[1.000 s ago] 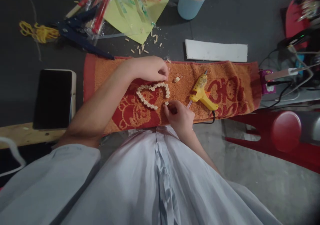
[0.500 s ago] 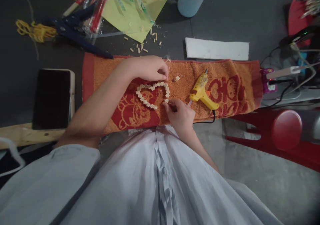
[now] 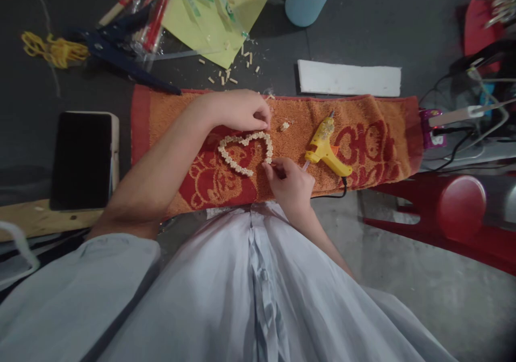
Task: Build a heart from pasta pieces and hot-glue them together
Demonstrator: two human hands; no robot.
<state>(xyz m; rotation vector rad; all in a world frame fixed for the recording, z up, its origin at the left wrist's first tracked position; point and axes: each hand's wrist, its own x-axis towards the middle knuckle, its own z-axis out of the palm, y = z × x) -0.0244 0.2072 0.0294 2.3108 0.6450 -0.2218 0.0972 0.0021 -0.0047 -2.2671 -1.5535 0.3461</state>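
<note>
A heart-shaped outline of small pale wooden pieces lies on an orange and red towel, with a gap at its lower right. My right hand is closed in a pinch at the outline's right-hand end, fingertips against the last pieces. Just above the heart's upper right lobe, my left hand rests with fingers curled together; whatever is between them is hidden. A small loose wooden cluster sits to the right of the left fingertips. The yellow glue gun lies right of my right hand, its nozzle pointing away from me.
Short cut sticks are scattered beyond the towel, near yellow-green paper and dark blue pliers. A white strip and a light blue cup stand farther right. At left is a black tablet; cables crowd the right.
The small piece at my right fingertips now sits up against the heart's right-hand end. My left hand stays almost still. The whole view has shifted slightly.
</note>
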